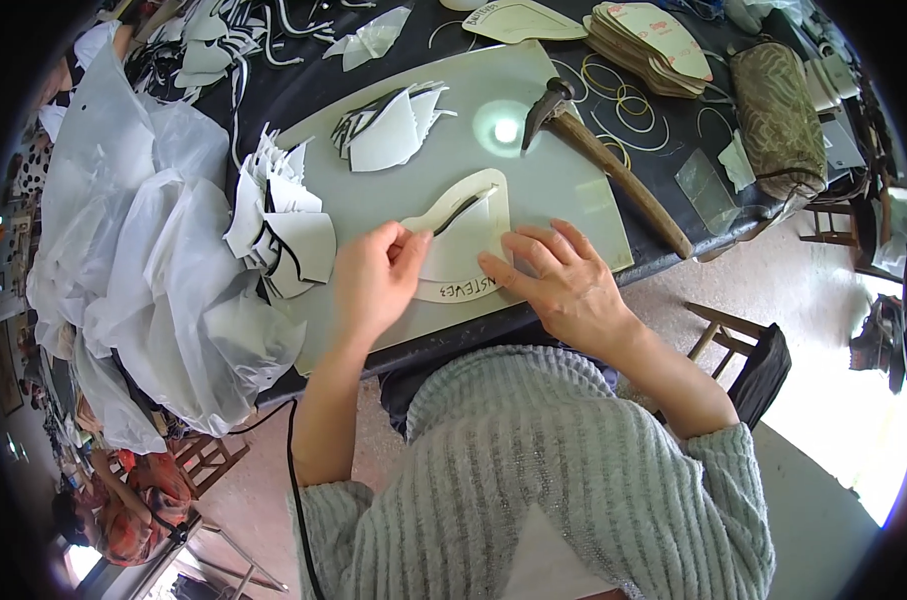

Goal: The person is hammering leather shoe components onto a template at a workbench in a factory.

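A cream card template (486, 182) with handwriting along its near edge lies on the pale board (563, 215) before me. On it rests a white cut piece (463, 255) with a black trim along its upper left edge. At the left end of that trim, my left hand (378, 280) pinches the piece between thumb and fingers. My right hand (568, 285) lies palm down with fingers apart, its fingertips touching the right side of the piece and template. The parts under both hands' fingertips are hidden.
Beyond the template sits a small stack of white trimmed pieces (385, 135); another stack (283, 220) is at left. A hammer (618, 170) lies at right. Plastic bags (163, 240) cover the table's left side. Card templates (648, 45), wire rings (628, 105) and a patterned roll (778, 115) lie farther off.
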Demonstrator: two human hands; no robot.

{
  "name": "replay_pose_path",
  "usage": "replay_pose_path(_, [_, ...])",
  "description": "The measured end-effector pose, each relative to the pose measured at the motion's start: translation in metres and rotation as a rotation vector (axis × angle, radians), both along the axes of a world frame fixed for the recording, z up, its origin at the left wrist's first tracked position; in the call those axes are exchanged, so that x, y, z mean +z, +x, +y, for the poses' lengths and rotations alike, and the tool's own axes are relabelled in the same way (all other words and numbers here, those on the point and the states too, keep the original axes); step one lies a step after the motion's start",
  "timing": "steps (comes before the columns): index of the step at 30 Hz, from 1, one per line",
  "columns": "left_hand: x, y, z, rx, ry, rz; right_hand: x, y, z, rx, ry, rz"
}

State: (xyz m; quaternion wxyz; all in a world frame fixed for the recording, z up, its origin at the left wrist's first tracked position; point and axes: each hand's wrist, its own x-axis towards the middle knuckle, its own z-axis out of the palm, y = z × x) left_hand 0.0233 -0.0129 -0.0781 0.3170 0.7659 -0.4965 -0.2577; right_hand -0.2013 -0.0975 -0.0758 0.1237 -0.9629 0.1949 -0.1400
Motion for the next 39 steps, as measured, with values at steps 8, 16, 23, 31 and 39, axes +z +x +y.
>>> replay_pose_path(8, [0.001,0.022,0.000,-0.064,0.153,0.236,0.004,0.002,-0.004,0.041,-0.034,0.063])
replay_pose_path(16, [-0.007,0.009,0.007,-0.113,-0.032,-0.081,0.005,0.002,-0.005,0.043,-0.021,0.086])
replay_pose_path(23, [-0.004,0.010,0.023,-0.018,-0.384,-0.377,0.004,-0.003,-0.010,0.065,-0.020,0.107])
replay_pose_path(31, [-0.015,-0.055,0.071,-0.471,-0.103,-0.496,0.004,-0.020,-0.015,0.244,-0.052,0.104])
replay_pose_path(39, [-0.022,-0.058,0.064,-0.410,-0.223,-0.575,0.001,0.006,-0.026,0.094,0.046,0.035])
